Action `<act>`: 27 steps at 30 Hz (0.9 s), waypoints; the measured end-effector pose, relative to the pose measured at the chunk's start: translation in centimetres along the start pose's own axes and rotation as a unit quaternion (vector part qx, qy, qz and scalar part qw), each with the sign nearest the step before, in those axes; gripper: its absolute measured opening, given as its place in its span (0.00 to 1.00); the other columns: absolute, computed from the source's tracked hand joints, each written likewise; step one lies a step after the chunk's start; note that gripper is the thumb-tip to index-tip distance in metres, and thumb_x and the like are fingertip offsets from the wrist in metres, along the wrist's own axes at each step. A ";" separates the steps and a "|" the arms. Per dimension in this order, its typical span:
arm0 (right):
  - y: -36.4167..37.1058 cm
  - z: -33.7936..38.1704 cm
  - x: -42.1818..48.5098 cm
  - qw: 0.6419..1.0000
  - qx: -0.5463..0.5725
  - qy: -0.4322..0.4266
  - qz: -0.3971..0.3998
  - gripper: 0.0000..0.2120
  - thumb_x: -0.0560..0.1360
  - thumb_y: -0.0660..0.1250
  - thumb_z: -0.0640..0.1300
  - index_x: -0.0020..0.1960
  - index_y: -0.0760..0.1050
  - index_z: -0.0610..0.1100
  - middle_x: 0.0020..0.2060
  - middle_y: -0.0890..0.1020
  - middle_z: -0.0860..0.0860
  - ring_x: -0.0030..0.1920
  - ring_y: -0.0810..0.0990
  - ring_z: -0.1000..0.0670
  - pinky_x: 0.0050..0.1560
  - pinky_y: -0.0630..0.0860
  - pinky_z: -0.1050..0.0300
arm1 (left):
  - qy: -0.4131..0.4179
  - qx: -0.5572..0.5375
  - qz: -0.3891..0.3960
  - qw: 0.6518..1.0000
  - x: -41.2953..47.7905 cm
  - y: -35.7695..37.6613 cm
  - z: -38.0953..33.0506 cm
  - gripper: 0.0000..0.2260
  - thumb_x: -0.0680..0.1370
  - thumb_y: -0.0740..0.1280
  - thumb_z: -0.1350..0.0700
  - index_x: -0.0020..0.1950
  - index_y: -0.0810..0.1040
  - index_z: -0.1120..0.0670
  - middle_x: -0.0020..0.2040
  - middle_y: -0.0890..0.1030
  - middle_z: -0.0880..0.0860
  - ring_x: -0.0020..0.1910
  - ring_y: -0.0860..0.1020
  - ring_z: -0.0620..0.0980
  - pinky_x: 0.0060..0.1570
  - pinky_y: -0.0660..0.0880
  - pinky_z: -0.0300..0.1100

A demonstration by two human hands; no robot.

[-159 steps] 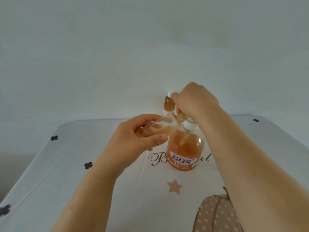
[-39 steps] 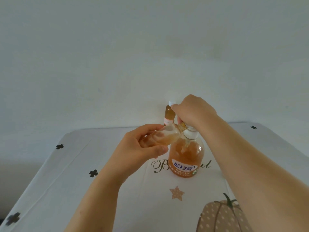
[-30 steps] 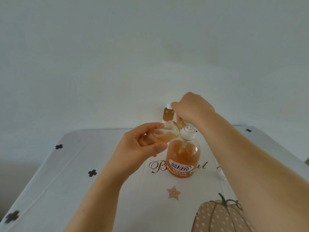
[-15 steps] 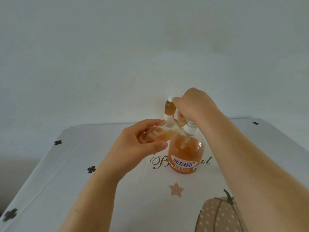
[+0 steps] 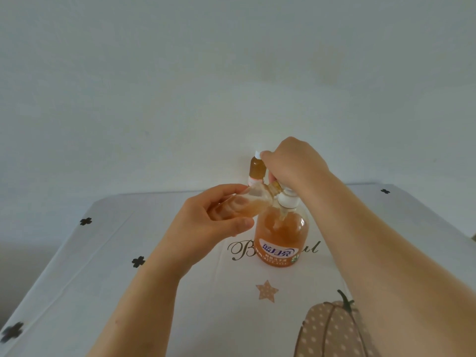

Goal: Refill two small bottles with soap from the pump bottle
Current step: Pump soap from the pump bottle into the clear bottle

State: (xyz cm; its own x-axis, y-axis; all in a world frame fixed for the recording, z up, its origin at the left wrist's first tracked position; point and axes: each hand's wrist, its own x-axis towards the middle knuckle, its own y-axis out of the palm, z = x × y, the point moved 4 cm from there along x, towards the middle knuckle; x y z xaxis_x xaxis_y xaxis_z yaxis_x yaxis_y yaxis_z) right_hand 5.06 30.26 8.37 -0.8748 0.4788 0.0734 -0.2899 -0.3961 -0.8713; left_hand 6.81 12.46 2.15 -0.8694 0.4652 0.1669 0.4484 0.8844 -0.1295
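Bottle (small, tilted) inside left hand grip, right hand clasping pump bottle head

Three bottles and two hands over one printed tablecloth.
One pump bottle; two small bottles, a clear small bottle and a capped small bottle; one left hand, one right hand; four black clovers, one star, one pumpkin.

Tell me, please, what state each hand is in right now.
Left hand: holding the small bottle, tilted against the pump bottle.
Right hand: closed over the pump bottle's top.
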 end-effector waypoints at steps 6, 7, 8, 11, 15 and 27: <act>-1.2 0.7 -0.1 1.000 -0.020 -0.001 -0.023 0.14 0.76 0.60 0.45 0.41 0.82 0.42 0.32 0.81 0.49 0.29 0.75 0.48 0.32 0.70 0.59 | 0.019 -0.027 -0.023 0.999 -0.1 0.1 -0.2 0.19 0.69 0.77 0.63 0.55 0.83 0.45 0.43 0.85 0.46 0.35 0.80 0.42 0.39 0.79 0.37; -1.2 0.7 -0.2 0.999 -0.024 -0.002 -0.025 0.14 0.76 0.60 0.45 0.41 0.82 0.42 0.32 0.81 0.49 0.29 0.76 0.48 0.32 0.70 0.59 | 0.020 -0.029 -0.023 0.999 -0.1 0.1 -0.2 0.19 0.69 0.77 0.63 0.55 0.83 0.45 0.43 0.85 0.46 0.35 0.80 0.43 0.39 0.79 0.37; -1.2 0.7 -0.2 0.999 -0.024 -0.001 -0.022 0.13 0.76 0.60 0.44 0.41 0.82 0.42 0.32 0.82 0.49 0.29 0.76 0.48 0.32 0.70 0.59 | 0.020 -0.030 -0.023 0.999 -0.1 0.2 -0.2 0.19 0.69 0.77 0.63 0.55 0.83 0.45 0.43 0.85 0.46 0.35 0.80 0.43 0.39 0.79 0.38; -1.0 0.6 -0.2 1.000 -0.020 0.004 -0.011 0.13 0.75 0.61 0.45 0.41 0.82 0.43 0.33 0.83 0.49 0.30 0.77 0.47 0.32 0.71 0.59 | 0.019 -0.027 -0.020 0.999 -0.1 0.2 -0.1 0.19 0.69 0.77 0.63 0.56 0.83 0.46 0.45 0.86 0.46 0.36 0.81 0.43 0.40 0.79 0.38; -1.0 0.6 -0.2 1.000 -0.021 0.005 0.003 0.14 0.76 0.63 0.46 0.35 0.81 0.44 0.33 0.84 0.49 0.30 0.78 0.47 0.32 0.71 0.59 | 0.013 -0.023 -0.015 1.000 -0.1 0.2 -0.1 0.19 0.69 0.77 0.63 0.55 0.83 0.45 0.44 0.85 0.45 0.36 0.81 0.42 0.40 0.80 0.39; 0.1 -0.1 -0.2 1.000 -0.010 0.008 0.001 0.21 0.79 0.60 0.47 0.27 0.76 0.47 0.31 0.80 0.49 0.33 0.78 0.47 0.31 0.67 0.57 | -0.019 -0.013 0.008 1.000 0.2 -0.1 0.5 0.19 0.69 0.76 0.64 0.56 0.82 0.46 0.45 0.86 0.44 0.38 0.83 0.43 0.40 0.79 0.36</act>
State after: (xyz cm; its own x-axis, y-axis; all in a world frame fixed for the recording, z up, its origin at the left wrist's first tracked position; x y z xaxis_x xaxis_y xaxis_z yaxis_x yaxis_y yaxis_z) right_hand 5.23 30.24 8.18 -0.8686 0.4914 0.0636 -0.2803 -0.3815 -0.8808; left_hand 6.49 12.47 1.68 -0.8693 0.4773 0.1281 0.4664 0.8781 -0.1067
